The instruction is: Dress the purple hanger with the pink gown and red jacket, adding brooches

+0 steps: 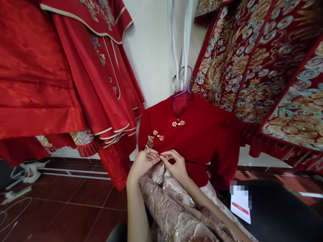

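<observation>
A dark red velvet jacket (pixel 196 134) hangs in front of me on a purple hanger (pixel 187 88). Gold flower-and-pearl frog buttons (pixel 178 123) sit below its collar, and a similar pair lies lower left beside a tasselled ornament (pixel 150 142). At the jacket's lower front, my left hand (pixel 145 163) and my right hand (pixel 177 164) meet fingertip to fingertip. Both pinch a small red and pale frog button (pixel 159 155), partly covered by the fingers. Shiny pinkish-gold brocade fabric (pixel 171 208) spreads beneath my forearms.
Red garments (pixel 96 74) hang at left, and heavily embroidered ones (pixel 252 67) at right. A lit phone (pixel 240 205) lies on a black surface (pixel 282 205) at lower right. White shoes (pixel 31 172) and cables are on the tiled floor at left.
</observation>
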{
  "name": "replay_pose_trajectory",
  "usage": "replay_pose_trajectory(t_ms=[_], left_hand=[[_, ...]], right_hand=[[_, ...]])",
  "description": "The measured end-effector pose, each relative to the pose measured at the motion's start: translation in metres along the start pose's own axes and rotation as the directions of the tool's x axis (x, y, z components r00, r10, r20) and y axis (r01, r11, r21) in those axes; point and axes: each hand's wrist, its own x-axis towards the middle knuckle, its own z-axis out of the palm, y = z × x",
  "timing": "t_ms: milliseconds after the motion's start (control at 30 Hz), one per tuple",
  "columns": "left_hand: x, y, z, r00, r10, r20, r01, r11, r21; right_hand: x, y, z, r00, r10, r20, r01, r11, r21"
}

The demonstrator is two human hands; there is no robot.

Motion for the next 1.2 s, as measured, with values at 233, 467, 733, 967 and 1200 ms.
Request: replay_pose_trajectory(t_ms=[233,467,733,967,1200], left_hand=[[-0.0013,0.0001,-0.0006,1.0,0.021,0.012,-0.022,0.995,0.096],[-0.0005,0.0019,0.0017,1.0,0.03,-0.008,-0.028,0.99,0.138],[0.0001,0.0011,0.0046,0.998,0.048,-0.026,-0.043,0.985,0.167],[-0.0008,0.0044,0.0035,1.0,0.028,-0.008,-0.026,0.98,0.195],[-0.0032,0.0016,-0.002,0.998,0.059,0.015,-0.061,0.967,0.246]], right_hand=[[-0.0005,0.0013,0.0003,1.0,-0.004,-0.015,0.004,1.0,-0.017],[0.0003,0.0013,-0.0013,1.0,0.0,0.005,0.0,1.0,-0.003],[0.0,0.003,0.0,1.0,0.019,0.01,-0.019,1.0,0.005],[0.0002,0.0044,0.0003,1.0,0.02,0.021,-0.02,1.0,-0.003],[-0.0013,0.0027,0.0002,1.0,0.01,0.023,-0.009,1.0,-0.017]])
